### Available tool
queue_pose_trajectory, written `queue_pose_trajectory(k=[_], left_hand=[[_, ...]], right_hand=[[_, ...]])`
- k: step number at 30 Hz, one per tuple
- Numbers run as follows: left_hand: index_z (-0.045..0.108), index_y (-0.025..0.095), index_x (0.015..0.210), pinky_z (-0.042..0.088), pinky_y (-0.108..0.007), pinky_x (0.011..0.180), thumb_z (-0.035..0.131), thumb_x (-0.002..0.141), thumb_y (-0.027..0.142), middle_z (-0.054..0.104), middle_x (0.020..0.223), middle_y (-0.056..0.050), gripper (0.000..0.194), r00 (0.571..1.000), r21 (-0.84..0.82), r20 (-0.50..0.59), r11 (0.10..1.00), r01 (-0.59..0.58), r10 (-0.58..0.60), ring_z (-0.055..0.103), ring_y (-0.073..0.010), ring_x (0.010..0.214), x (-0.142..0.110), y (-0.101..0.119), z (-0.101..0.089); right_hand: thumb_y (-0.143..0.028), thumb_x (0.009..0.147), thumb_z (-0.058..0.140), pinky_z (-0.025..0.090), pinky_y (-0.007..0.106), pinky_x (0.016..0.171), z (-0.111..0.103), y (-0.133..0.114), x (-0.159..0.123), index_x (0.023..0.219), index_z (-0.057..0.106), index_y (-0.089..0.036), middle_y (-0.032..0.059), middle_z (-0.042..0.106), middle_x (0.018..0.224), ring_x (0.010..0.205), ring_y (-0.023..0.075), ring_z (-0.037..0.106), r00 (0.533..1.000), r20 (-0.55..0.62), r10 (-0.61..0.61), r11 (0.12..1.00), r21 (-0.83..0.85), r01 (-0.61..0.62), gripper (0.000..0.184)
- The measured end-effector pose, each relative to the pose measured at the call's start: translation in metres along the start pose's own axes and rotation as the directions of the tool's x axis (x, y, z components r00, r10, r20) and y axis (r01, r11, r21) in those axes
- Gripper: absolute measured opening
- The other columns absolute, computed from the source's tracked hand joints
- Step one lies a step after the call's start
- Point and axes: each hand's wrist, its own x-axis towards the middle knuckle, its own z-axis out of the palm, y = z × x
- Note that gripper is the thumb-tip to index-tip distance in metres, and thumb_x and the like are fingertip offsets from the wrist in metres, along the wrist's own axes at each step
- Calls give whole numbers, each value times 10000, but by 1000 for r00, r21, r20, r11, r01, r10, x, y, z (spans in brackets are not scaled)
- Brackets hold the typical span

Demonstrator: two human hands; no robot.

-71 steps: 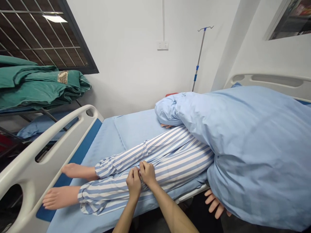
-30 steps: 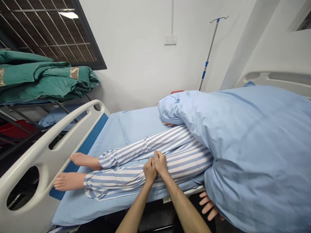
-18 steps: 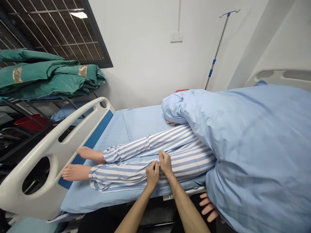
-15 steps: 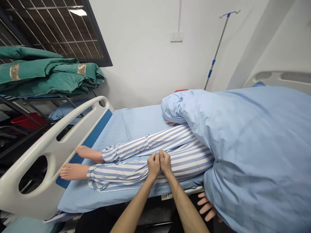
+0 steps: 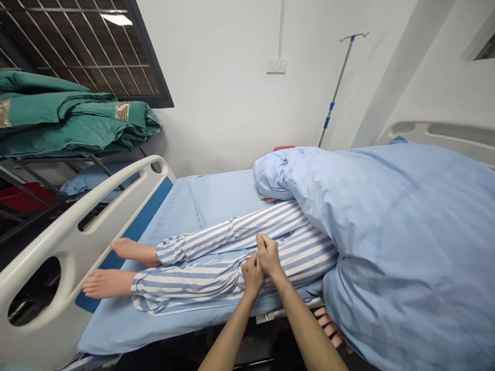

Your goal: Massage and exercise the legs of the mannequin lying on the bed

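My left hand (image 5: 253,274) is closed in a fist over the near leg of the blue-and-white striped trousers (image 5: 185,282), around the knee. Pressed against it, a little farther out, is my right hand (image 5: 268,252), also curled closed with the thumb on top. Creases in the trouser cloth run toward the left fist; whatever is inside either fist is hidden. The trousers are on a lying figure that looks like a manikin, its bare feet (image 5: 110,283) toward the footboard. A light blue quilt (image 5: 386,216) covers its upper body, folded back at the hips.
The bed's white footboard (image 5: 73,257) rises at the left. The figure's hand (image 5: 328,327) hangs over the near mattress edge. Behind stand an IV pole (image 5: 336,93) and a wall socket (image 5: 276,66). Folded green quilts (image 5: 77,118) lie on a rack at the left.
My fists, side by side before, are now staggered: the right has moved slightly away from me and the left slightly nearer. Both stay closed. The view has shifted a little.
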Motion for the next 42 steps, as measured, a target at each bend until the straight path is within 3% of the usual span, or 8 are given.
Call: queue_pose_trajectory(k=[6, 10, 16, 25, 30, 33, 38, 42], left_hand=[[369, 224, 557, 336, -257, 561, 367, 876, 399, 448, 517, 7, 364, 994, -188, -54, 979, 84, -95, 412, -130, 535, 9, 19, -14], [339, 230, 560, 343, -256, 558, 363, 895, 393, 386, 522, 20, 373, 992, -283, -51, 954, 101, -120, 380, -127, 536, 30, 39, -7], [348, 224, 558, 280, -275, 576, 427, 871, 281, 421, 510, 8, 327, 994, -83, -29, 992, 98, -101, 397, -134, 520, 31, 31, 15], [331, 207, 541, 226, -269, 572, 351, 872, 344, 384, 473, 13, 359, 998, 33, 17, 997, -69, 68, 366, -122, 500, 8, 19, 17], [348, 205, 539, 252, -264, 572, 358, 859, 389, 411, 491, 13, 369, 993, 40, 41, 993, -112, 110, 373, -117, 513, -5, 15, 13], [363, 212, 536, 284, -262, 564, 364, 860, 401, 407, 494, 18, 376, 996, -52, 73, 997, -54, 58, 388, -118, 515, 0, 28, 14], [372, 220, 535, 332, -252, 554, 385, 866, 391, 394, 500, 26, 373, 998, -270, 60, 963, 4, 13, 385, -116, 519, 24, 68, 32], [350, 219, 537, 320, -251, 546, 397, 884, 358, 403, 500, 22, 376, 999, -245, 48, 969, 20, -8, 385, -119, 512, 31, 72, 55]], right_hand=[[-497, 933, 342, 276, 269, 543, 14, 32, -15, 597, 384, -231, -39, 397, 505, 501, 124, 383, 999, 5, 42, 998, -55, -42, 431], [-523, 941, 303, 329, 265, 562, 13, 34, -18, 614, 425, -225, -10, 476, 544, 552, 140, 443, 996, -55, 69, 997, 22, -68, 458], [-537, 934, 301, 374, 263, 564, 5, 34, -17, 619, 414, -226, -1, 490, 570, 562, 138, 443, 984, -119, 135, 983, 139, -118, 457], [-467, 968, 322, 256, 265, 540, -50, -6, 12, 594, 341, -227, -45, 347, 510, 491, 109, 330, 997, 4, -81, 987, -139, 81, 444], [-460, 966, 309, 247, 272, 548, -54, 26, 6, 591, 364, -228, -30, 385, 505, 504, 122, 360, 998, -1, -64, 969, -240, 62, 444], [-461, 965, 296, 258, 276, 564, -51, 44, -1, 597, 388, -229, -18, 426, 514, 514, 129, 397, 999, -31, -45, 964, -262, 35, 445], [-536, 957, 276, 291, 264, 550, -53, 50, 1, 597, 414, -227, -6, 470, 520, 521, 134, 432, 992, -124, -5, 988, -152, -14, 494], [-544, 955, 287, 323, 258, 544, -54, 52, 0, 609, 432, -222, 8, 515, 548, 543, 140, 458, 982, -187, 40, 998, -47, -50, 495]])
